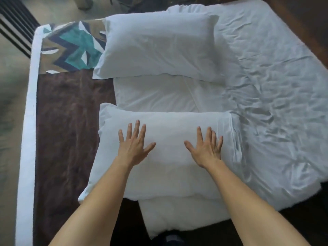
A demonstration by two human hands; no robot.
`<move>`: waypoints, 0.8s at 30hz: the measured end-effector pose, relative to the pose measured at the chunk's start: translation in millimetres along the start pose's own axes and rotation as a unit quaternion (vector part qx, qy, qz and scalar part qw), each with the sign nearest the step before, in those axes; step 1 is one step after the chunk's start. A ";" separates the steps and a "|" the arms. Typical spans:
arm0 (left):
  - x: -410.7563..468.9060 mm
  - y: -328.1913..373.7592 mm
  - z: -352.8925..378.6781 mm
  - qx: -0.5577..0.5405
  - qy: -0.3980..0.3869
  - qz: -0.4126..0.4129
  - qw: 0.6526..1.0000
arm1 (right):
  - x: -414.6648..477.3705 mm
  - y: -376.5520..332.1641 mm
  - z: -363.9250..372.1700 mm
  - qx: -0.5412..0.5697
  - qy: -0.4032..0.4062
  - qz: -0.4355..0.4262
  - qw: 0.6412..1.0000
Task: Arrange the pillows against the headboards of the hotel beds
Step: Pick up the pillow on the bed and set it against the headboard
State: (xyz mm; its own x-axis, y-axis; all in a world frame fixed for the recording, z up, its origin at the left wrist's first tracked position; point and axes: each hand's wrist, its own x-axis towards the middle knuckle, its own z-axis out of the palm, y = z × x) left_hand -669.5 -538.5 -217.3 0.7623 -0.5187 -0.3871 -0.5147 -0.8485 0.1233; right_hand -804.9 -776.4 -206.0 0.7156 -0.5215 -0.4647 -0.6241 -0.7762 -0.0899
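near pillow lies on the bed under both palms | left grip and right grip flat, fingers spread, clamped on nothing | far pillow beyond, apart | likely light, soft, prone to slump: best taken by both short ends

Near plump white rectangular pillow, lying flat on the bed: left hand and right hand both rest on it palm down, fingers straight and spread, well apart from each other. A second white pillow lies farther off, apart from the first, while a third white cushion shows beneath the near pillow's front edge. Wrinkled white bed sheet to the right; dark brown plush bed runner and teal, navy and tan geometric-patterned cloth to the left.
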 end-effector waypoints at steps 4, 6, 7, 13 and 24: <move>73.5 9.9 13.9 -0.020 -0.028 -0.022 0.999 | 83.2 9.7 6.6 0.014 -0.014 -0.018 1.000; 114.8 8.6 22.7 -0.035 -0.016 -0.038 0.999 | 128.4 7.9 7.6 0.022 0.001 -0.027 0.999; 137.2 6.1 28.2 -0.045 -0.007 -0.044 0.998 | 153.3 7.0 8.6 0.021 0.010 -0.034 0.999; 247.8 -23.9 63.9 -0.014 0.033 -0.038 0.999 | 265.1 7.8 43.4 0.006 0.077 -0.043 0.996; 246.7 -32.7 118.9 -0.028 0.011 -0.063 0.998 | 274.9 -0.1 111.0 -0.004 0.144 -0.047 0.988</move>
State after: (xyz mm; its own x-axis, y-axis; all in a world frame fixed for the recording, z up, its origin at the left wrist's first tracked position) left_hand -511.3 -626.2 -425.5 0.8283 -0.4095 -0.3824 -0.3919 -0.9112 0.1269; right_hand -643.0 -880.4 -431.5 0.8306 -0.5256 -0.1839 -0.5490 -0.8282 -0.1128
